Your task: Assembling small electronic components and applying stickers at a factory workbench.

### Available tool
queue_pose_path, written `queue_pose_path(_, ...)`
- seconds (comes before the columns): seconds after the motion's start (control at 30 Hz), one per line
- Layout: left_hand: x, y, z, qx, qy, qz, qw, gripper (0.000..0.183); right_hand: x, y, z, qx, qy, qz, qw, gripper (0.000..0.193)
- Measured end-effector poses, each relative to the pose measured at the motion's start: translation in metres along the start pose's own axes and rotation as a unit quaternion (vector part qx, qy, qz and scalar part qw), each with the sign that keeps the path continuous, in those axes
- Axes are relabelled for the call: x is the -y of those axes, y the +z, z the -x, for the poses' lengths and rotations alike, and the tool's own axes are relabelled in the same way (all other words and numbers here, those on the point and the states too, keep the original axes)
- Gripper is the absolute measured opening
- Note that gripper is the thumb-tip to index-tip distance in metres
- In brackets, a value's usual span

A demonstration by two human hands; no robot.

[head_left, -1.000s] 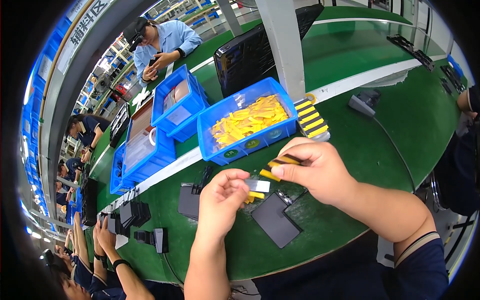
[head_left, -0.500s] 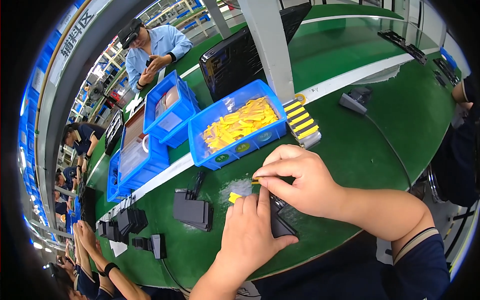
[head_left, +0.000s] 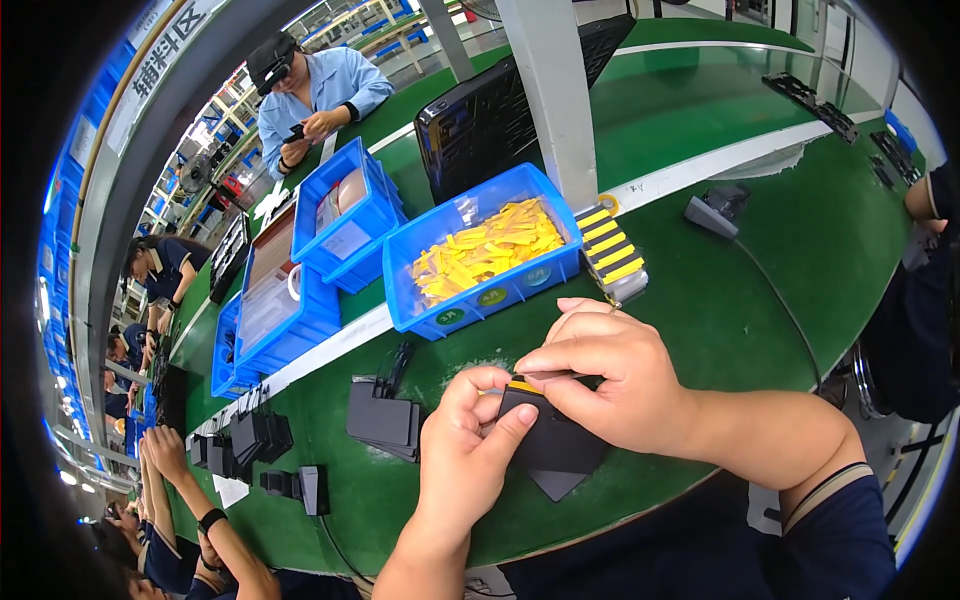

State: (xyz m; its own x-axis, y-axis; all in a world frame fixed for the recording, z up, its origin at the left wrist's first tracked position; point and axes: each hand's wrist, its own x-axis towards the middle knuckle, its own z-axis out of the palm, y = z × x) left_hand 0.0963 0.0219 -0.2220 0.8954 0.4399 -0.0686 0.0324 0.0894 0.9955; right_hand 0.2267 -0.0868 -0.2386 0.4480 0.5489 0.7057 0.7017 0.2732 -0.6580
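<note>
My left hand [head_left: 465,440] is closed around a flat black rectangular piece [head_left: 528,400], its thumb pressed on the front face. A short yellow strip [head_left: 521,385] shows along that piece's top edge. Close against the same edge, my right hand [head_left: 615,375] pinches a thin dark strip [head_left: 548,375] between thumb and fingers; what the strip is cannot be made out. Below my hands, more flat black pieces [head_left: 560,483] lie on the green table, partly covered by the hands. A stack of similar black pieces [head_left: 383,420] with dark leads lies to the left.
A blue bin [head_left: 400,300] of yellow strips [head_left: 490,250] stands ahead, beside a yellow-and-black striped block [head_left: 612,250]. Other blue bins [head_left: 325,255] stand farther left. A grey post [head_left: 550,100] rises behind. Corded black devices [head_left: 715,210] sit right and left [head_left: 313,490]. Co-workers sit along the left.
My left hand has lifted from lying over the black pieces and now grips one with the thumb in front. The yellow strip now shows at its top edge; my right hand stays pinched close by.
</note>
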Motion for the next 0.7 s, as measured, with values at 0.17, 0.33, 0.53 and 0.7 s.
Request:
queue_pose_path(0.17,0.0014,-0.0001,-0.0003,0.002,0.012,-0.015,1.0,0.023,-0.0007,-0.0004,0.0003,0.006,0.002,0.002,1.0,0.011)
queue_pose_path(0.33,0.0034,-0.0004,-0.0009,-0.004,0.013,-0.04,0.999,0.024,0.0018,0.001,0.0006,-0.009,-0.084,0.118,0.989,0.013)
queue_pose_path(0.53,0.0028,0.0022,0.0011,-0.005,0.034,-0.086,0.996,0.027,-0.0003,-0.0004,-0.0008,0.015,-0.04,0.114,0.993,0.012)
queue_pose_path(0.7,0.0023,-0.001,0.0027,-0.025,0.057,-0.011,0.998,0.028,-0.0033,-0.0066,-0.0066,0.049,-0.052,0.108,0.992,0.011)
